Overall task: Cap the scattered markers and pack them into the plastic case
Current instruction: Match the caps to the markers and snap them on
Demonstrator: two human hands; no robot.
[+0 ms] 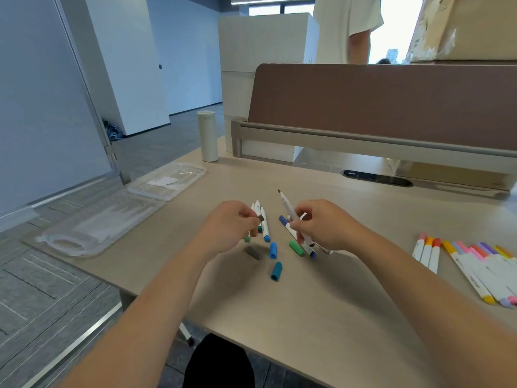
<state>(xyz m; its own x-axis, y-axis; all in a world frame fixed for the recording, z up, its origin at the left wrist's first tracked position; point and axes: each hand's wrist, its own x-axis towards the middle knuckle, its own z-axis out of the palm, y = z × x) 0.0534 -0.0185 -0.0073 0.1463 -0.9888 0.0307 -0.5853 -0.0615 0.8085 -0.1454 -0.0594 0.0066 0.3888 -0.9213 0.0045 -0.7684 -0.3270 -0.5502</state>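
Note:
My right hand (321, 226) holds an uncapped white marker (288, 208), its brown tip pointing up and away. My left hand (229, 225) pinches a small dark cap (260, 218) between thumb and fingertips. Between the hands lie several uncapped white markers (264, 224) and loose caps: a grey cap (253, 252), a blue cap (273, 250), a teal cap (276, 271) and a green cap (296, 247). A blue-ended marker (291, 232) lies under my right hand. The clear plastic case (92, 222) lies open at the table's left edge.
Capped markers lie at the right: three with pink, orange and red caps (426, 252) and a larger row in several colours (484, 271). A white bottle (207, 135) stands at the back. A brown desk divider (377, 105) closes off the far side. A person stands behind it.

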